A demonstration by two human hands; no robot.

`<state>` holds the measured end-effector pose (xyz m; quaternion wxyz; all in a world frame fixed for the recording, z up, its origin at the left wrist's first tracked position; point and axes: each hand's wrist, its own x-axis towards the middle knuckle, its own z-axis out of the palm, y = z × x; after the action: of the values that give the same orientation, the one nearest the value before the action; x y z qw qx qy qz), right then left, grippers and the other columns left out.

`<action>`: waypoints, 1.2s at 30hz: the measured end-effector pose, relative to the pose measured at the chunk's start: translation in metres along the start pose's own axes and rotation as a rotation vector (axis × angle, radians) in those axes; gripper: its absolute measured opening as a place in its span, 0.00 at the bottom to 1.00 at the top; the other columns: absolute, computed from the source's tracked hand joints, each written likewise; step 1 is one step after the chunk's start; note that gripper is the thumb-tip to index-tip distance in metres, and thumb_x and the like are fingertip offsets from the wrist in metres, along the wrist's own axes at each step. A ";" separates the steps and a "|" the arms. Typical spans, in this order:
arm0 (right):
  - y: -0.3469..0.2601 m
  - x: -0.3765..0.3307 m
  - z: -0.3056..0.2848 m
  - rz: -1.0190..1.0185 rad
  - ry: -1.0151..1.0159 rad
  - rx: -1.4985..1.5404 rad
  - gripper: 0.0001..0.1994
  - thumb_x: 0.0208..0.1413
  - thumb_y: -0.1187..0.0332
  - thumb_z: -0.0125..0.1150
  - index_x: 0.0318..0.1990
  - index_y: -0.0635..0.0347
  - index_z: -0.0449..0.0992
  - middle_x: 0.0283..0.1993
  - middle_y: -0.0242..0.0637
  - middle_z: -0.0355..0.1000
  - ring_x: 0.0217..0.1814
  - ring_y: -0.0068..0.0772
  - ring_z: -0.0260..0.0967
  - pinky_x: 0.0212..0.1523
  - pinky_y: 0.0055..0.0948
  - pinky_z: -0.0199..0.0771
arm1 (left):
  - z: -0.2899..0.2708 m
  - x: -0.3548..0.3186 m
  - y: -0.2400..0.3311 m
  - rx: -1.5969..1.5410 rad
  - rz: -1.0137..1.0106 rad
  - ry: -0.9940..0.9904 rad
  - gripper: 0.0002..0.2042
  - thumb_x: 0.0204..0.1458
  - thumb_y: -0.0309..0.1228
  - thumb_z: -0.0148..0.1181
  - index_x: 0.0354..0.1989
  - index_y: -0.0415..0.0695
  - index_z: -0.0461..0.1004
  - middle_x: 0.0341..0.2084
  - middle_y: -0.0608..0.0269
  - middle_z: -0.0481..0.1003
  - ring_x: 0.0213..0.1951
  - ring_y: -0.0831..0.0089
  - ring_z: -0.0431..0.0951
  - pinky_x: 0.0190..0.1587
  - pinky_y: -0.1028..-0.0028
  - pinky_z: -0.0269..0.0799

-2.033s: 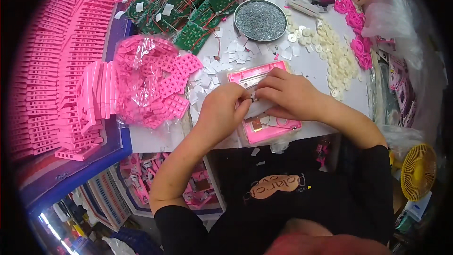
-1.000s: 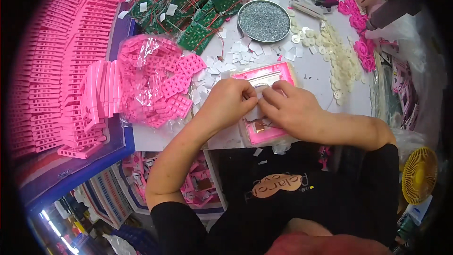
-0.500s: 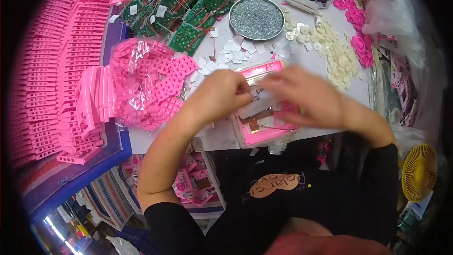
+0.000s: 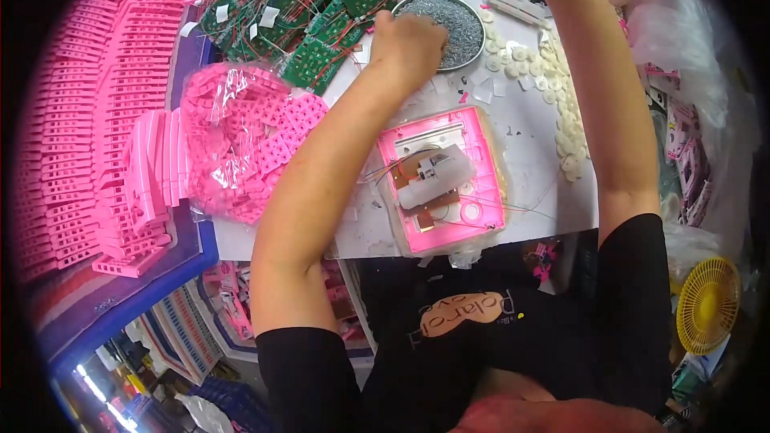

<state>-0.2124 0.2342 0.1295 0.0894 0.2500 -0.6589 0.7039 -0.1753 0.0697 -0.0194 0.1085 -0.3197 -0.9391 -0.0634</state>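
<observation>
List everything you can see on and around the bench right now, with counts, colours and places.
pink housing: one, open, on the white table at centre, white part and thin wires inside
round dish: one, metal, full of small grey screws, far centre
circuit boards: a heap, green with red wires, far left
bag of pink parts: one, clear plastic, left of the housing
pink frames: many, stacked, far left
white discs: many, scattered at right
yellow fan: one, lower right
left hand: at the dish rim, fingers on the screws
right hand: reaching past the top edge, hand itself mostly out of view
</observation>
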 end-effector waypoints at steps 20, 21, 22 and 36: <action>-0.069 -0.174 0.039 0.030 -0.043 0.580 0.12 0.57 0.67 0.64 0.41 0.56 0.66 0.24 0.32 0.66 0.25 0.25 0.65 0.29 0.28 0.67 | -0.111 -0.129 0.085 -0.435 -0.072 0.254 0.02 0.49 0.31 0.66 0.30 0.51 0.78 0.28 0.74 0.78 0.35 0.70 0.74 0.50 0.56 0.54; -0.069 -0.181 0.052 0.064 -0.054 0.557 0.14 0.57 0.63 0.66 0.40 0.54 0.65 0.20 0.29 0.64 0.21 0.26 0.63 0.28 0.28 0.66 | -0.107 -0.150 0.089 -0.519 -0.139 0.227 0.04 0.48 0.30 0.67 0.32 0.51 0.79 0.29 0.75 0.79 0.35 0.70 0.74 0.49 0.58 0.54; -0.076 -0.187 0.060 0.091 -0.051 0.518 0.15 0.57 0.58 0.67 0.39 0.51 0.65 0.17 0.27 0.63 0.18 0.26 0.61 0.27 0.29 0.66 | -0.106 -0.158 0.091 -0.570 -0.172 0.210 0.05 0.47 0.29 0.68 0.32 0.51 0.80 0.29 0.75 0.79 0.35 0.71 0.74 0.49 0.59 0.54; -0.064 -0.185 0.072 0.092 -0.182 0.417 0.14 0.57 0.63 0.66 0.40 0.54 0.64 0.18 0.29 0.63 0.18 0.27 0.62 0.27 0.31 0.67 | -0.099 -0.175 0.096 -0.474 -0.297 0.325 0.20 0.41 0.37 0.74 0.43 0.51 0.77 0.38 0.71 0.76 0.42 0.67 0.73 0.50 0.57 0.52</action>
<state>-0.0074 0.2098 0.0993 -0.0560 0.2952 -0.5153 0.8026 0.0348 0.0241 0.0387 0.1689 -0.1814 -0.9050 -0.3457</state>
